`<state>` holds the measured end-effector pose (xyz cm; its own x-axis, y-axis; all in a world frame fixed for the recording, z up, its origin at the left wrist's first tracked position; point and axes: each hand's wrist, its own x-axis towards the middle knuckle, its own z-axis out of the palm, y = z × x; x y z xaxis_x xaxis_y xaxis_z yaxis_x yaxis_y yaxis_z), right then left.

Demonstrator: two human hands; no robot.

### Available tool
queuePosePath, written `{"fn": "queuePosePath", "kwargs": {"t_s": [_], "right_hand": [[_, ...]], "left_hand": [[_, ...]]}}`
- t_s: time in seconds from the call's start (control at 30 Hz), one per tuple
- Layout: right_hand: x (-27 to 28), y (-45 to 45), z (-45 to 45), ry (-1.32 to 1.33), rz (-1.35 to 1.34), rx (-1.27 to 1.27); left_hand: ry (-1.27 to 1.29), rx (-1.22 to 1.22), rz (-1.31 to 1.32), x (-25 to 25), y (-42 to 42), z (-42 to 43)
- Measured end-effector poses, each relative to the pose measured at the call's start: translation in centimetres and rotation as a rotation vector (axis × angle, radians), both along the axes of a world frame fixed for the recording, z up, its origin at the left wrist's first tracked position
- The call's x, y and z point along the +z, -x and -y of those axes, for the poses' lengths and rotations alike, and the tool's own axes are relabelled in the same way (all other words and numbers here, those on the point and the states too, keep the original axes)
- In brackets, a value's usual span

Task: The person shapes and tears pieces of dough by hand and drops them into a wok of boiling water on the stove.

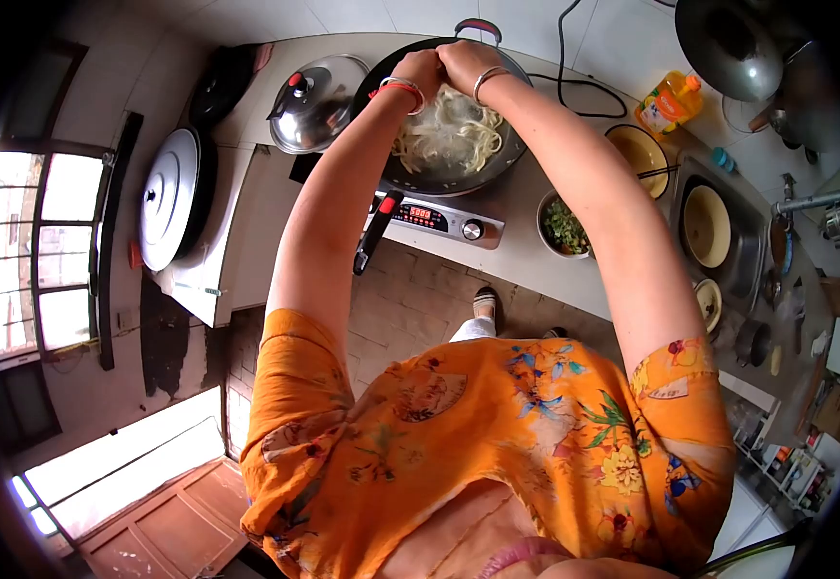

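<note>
My left hand point(422, 73) and my right hand point(462, 66) are side by side above the far part of a dark wok point(367, 101). The fingers of both are closed, and whatever they hold, if anything, is hidden. Pale, wide noodles point(454, 135) lie below them in steaming liquid. The wok has a long black handle with a red button point(377, 232) and a second red-and-black handle point(478, 27) at its far side. It stands on an induction cooker point(429, 218) with a lit red display.
Left of the wok sits a steel lid point(318, 104). On the right are a bowl of chopped greens point(564, 229), a yellow bowl point(637, 150) with chopsticks, an orange bottle point(669, 102) and a sink point(695, 183) holding another bowl point(707, 227). A black cord point(564, 82) runs behind.
</note>
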<state>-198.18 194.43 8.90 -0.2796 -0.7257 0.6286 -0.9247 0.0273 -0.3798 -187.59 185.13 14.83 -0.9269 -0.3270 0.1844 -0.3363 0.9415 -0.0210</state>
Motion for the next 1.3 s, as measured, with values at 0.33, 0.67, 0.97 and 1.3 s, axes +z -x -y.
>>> {"fn": "queuePosePath", "kwargs": {"t_s": [0.33, 0.67, 0.97, 1.3], "right_hand": [[-1.0, 2.5, 0.5, -0.037, 0.352, 0.229], [-2.1, 0.8, -8.5, -0.108, 0.767, 0.319], [-12.5, -5.5, -35.8, 0.477, 1.445, 0.181], [-30.3, -14.6, -68.0, 1.376, 1.847, -0.320]], "left_hand": [[-1.170, 0.150, -0.088, -1.6, 0.1, 4.8], [-0.861, 0.201, -0.323, -5.1, 0.9, 6.6], [-1.707, -0.293, -0.480, 1.8, -2.9, -5.3], [-1.775, -0.329, -0.101, -10.6, -6.1, -40.6]]}}
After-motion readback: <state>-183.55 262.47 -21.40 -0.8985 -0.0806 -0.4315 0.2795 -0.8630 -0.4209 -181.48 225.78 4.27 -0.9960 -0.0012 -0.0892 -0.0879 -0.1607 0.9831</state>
